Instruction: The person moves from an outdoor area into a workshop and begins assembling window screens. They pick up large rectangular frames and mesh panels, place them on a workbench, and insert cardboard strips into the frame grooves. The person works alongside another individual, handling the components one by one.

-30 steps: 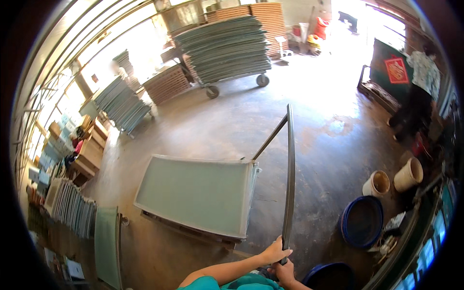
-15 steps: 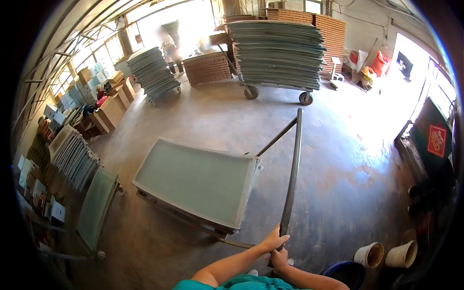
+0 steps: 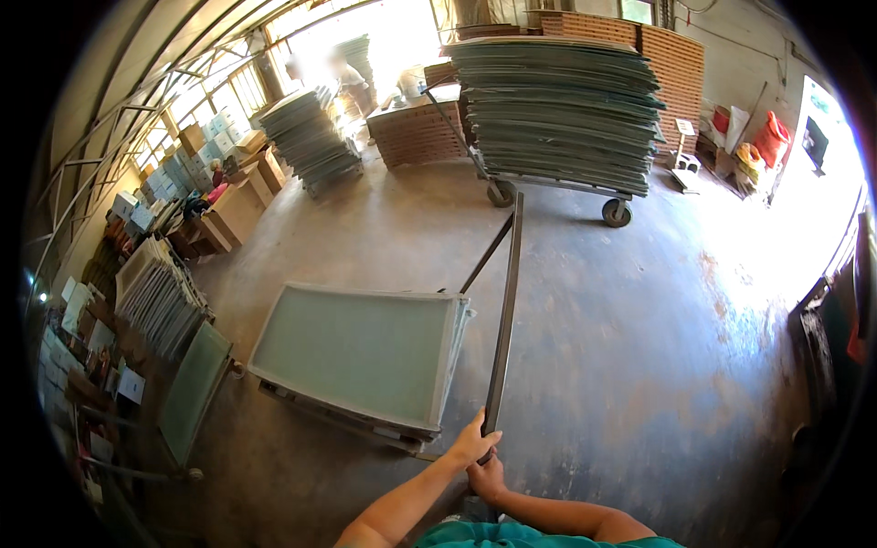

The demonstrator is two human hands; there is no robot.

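Observation:
Both of my hands hold the near end of a long dark metal bar [image 3: 505, 310], the handle frame of a low cart. My left hand [image 3: 472, 444] wraps the bar from the left. My right hand [image 3: 491, 477] grips it just below. The bar runs away from me toward its far corner, where a second rod slants down to the cart. On the cart lies a short stack of pale green flat panels [image 3: 361, 352], to the left of the bar.
A wheeled trolley [image 3: 557, 110] piled high with green panels stands ahead. More panel stacks [image 3: 311, 137], brown stacked sheets [image 3: 416, 132] and cardboard boxes [image 3: 233, 205] line the left side. A single panel leans [image 3: 192, 393] at near left. A person stands far back.
The view has swung to the right and forward: the loaded trolley and the left-side stacks appear closer and more central. My hands keep the same grip on the bar.

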